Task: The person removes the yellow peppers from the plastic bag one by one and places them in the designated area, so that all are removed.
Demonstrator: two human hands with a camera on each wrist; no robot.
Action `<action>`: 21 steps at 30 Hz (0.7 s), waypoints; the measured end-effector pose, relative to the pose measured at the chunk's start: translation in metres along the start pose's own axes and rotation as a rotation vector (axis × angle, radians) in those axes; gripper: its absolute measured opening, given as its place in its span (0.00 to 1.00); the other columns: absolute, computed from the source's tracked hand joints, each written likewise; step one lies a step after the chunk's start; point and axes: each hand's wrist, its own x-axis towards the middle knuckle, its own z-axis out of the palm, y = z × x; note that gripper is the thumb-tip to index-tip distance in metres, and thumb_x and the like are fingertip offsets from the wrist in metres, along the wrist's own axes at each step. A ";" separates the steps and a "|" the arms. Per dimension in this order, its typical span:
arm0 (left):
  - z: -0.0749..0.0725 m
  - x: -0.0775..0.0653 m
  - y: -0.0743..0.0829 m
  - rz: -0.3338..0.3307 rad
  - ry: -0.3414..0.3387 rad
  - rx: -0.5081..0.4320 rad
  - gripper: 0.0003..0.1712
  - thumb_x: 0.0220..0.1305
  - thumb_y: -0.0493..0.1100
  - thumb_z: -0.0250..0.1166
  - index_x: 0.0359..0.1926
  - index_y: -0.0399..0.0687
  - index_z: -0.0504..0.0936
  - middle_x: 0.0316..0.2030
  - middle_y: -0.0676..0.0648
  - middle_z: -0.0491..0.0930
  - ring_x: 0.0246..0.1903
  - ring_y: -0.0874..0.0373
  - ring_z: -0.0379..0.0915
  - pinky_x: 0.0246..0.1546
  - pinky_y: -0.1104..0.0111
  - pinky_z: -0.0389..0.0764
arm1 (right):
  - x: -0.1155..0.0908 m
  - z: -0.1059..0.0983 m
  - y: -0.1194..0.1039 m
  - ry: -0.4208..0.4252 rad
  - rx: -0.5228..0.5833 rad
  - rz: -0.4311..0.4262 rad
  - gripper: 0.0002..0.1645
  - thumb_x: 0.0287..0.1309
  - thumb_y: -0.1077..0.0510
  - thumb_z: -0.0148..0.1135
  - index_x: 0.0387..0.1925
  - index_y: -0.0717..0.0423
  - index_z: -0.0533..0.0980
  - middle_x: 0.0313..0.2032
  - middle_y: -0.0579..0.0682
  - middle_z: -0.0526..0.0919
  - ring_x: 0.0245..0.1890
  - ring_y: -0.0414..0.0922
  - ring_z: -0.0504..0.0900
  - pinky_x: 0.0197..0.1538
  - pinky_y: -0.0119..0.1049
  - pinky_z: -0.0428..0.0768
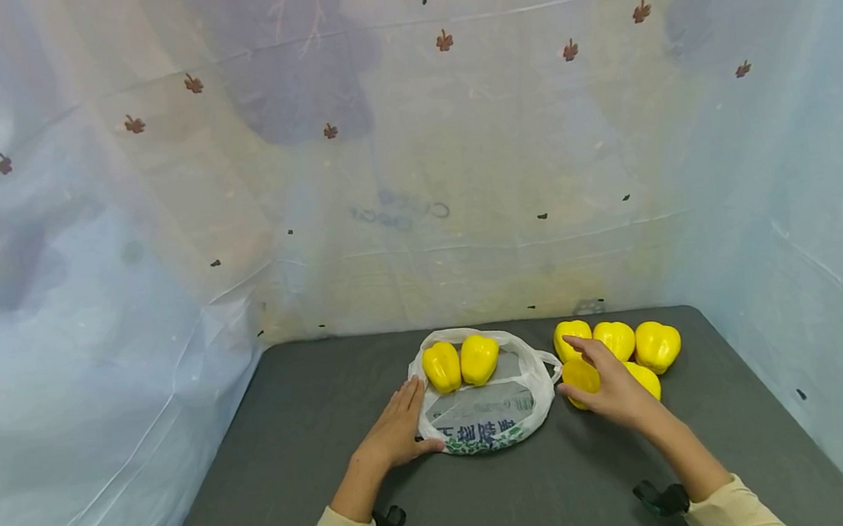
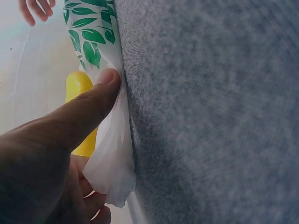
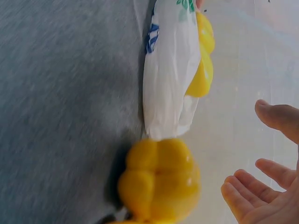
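A white plastic bag (image 1: 540, 415) with green leaves and blue lettering lies with its mouth spread wide. Two yellow bell peppers (image 1: 441, 367) sit side by side in its far left part. My left hand (image 1: 394, 432) rests against the bag's left side, fingers extended and thumb (image 2: 100, 88) touching its near edge. To the right of the bag, my right hand (image 1: 613, 388) hovers over a yellow bell pepper (image 3: 159, 179), thumb and fingers spread apart with nothing between them.
Several more yellow bell peppers (image 1: 658, 347) cluster at the table's back right, partly behind my right hand. The dark grey table (image 1: 293, 425) is bordered at the back and sides by a pale patterned curtain (image 1: 399, 173). A bag handle loop (image 1: 551, 364) points toward the peppers.
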 end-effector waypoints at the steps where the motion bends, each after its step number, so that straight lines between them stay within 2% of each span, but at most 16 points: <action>1: 0.001 0.000 0.000 0.000 0.000 0.000 0.67 0.65 0.62 0.76 0.86 0.34 0.47 0.86 0.36 0.43 0.85 0.41 0.41 0.84 0.48 0.50 | 0.002 0.002 -0.001 -0.004 0.007 0.001 0.48 0.64 0.60 0.79 0.77 0.68 0.64 0.71 0.68 0.69 0.71 0.70 0.70 0.72 0.67 0.72; 13: 0.001 0.001 -0.001 0.003 0.004 -0.002 0.67 0.65 0.62 0.76 0.86 0.34 0.47 0.86 0.36 0.43 0.85 0.41 0.41 0.84 0.48 0.50 | 0.020 0.031 -0.013 -0.044 -0.007 0.002 0.50 0.63 0.54 0.80 0.79 0.61 0.63 0.73 0.66 0.69 0.72 0.67 0.71 0.69 0.68 0.75; 21: 0.002 0.001 -0.002 0.002 0.009 -0.006 0.67 0.65 0.62 0.77 0.86 0.34 0.47 0.86 0.36 0.44 0.85 0.41 0.42 0.84 0.48 0.50 | 0.029 0.044 -0.019 -0.065 0.049 -0.012 0.50 0.65 0.55 0.78 0.79 0.64 0.62 0.71 0.69 0.70 0.68 0.68 0.73 0.67 0.68 0.77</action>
